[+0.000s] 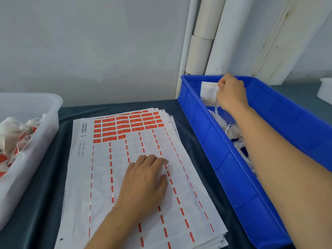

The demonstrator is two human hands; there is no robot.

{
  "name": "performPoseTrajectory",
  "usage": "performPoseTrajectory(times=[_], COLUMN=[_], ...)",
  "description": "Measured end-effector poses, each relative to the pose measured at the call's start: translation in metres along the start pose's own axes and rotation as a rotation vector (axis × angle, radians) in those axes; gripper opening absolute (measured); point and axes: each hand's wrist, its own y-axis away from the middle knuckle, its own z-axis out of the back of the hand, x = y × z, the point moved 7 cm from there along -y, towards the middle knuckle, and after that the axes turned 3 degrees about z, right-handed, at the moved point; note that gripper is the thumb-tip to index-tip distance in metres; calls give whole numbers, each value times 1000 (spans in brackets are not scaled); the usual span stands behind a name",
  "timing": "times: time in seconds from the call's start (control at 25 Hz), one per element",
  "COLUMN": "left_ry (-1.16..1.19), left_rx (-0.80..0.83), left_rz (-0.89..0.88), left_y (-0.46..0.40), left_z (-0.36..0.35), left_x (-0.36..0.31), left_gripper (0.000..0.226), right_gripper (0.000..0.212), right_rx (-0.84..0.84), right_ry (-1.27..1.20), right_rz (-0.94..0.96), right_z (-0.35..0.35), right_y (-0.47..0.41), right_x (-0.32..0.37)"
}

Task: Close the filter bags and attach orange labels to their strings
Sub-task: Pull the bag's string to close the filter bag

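Observation:
A stack of white label sheets point(143, 177) lies on the dark cloth, with several orange labels point(125, 125) left in its far rows. My left hand point(145, 180) rests flat on the top sheet, fingers relaxed. My right hand point(231, 92) reaches into the far end of the blue bin point(233, 186) and pinches a white filter bag point(209, 94), lifted above the loose white bags point(231, 130) in the bin.
A translucent white tub point(27, 141) at the left holds several bags with strings and orange labels. White pipes point(203, 38) run up the wall behind the bin. A white object point(325, 92) sits at the far right edge.

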Motion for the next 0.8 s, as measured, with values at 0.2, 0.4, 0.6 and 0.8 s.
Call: performPoseTrajectory(times=[0.2, 0.4, 0.6, 0.8], left_ry=[74, 448, 814, 956], left_rx=[13, 1, -196, -283], left_rz=[30, 180, 261, 329], left_y=[-1, -9, -10, -1], left_z=[5, 26, 67, 65], left_x=[1, 18, 63, 97], left_gripper=[38, 42, 73, 39], right_gripper=[15, 12, 18, 15], right_rx=[-90, 74, 527, 775], right_ry=[-80, -344, -525, -539], right_rz=[271, 469, 491, 470], right_z=[38, 33, -33, -96], right_y=[1, 34, 102, 165], right_x=[65, 143, 188, 190])
